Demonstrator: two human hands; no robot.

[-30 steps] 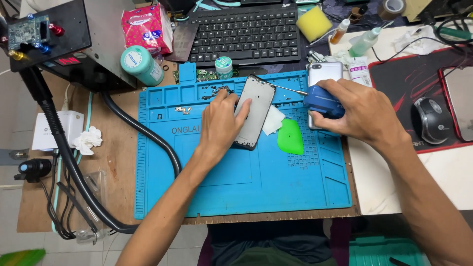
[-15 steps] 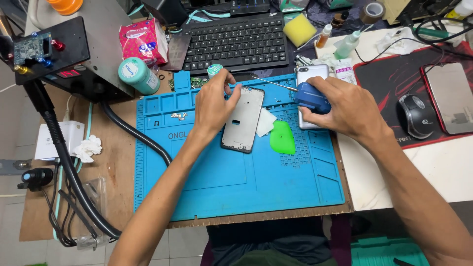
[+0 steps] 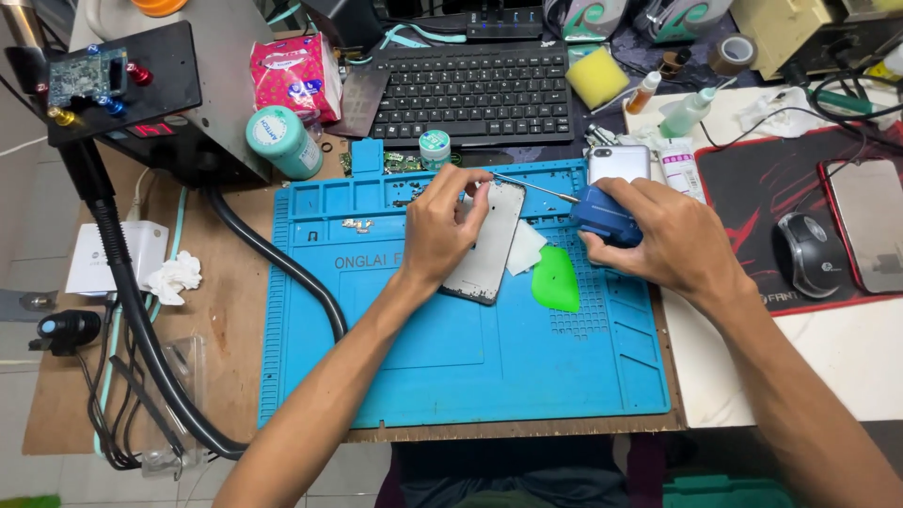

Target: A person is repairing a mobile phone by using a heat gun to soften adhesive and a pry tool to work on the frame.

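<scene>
Near the front edge the blue mat (image 3: 451, 376) lies bare; both forearms cross it toward its far half. There the left hand (image 3: 442, 230) lies curled over the phone frame (image 3: 489, 245), fingers pressing its upper left edge so it sits flat, tilted a little. The right hand (image 3: 673, 240) is closed around a blue tool (image 3: 602, 218) whose thin metal tip (image 3: 531, 188) reaches the frame's top corner. A green pick (image 3: 555, 280) and a white pad (image 3: 522, 249) lie between the hands. To work cleanly, I judge the frame wants firm downward hold and the tip kept shallow. Beyond the mat's far edge sits a keyboard (image 3: 470, 89).
</scene>
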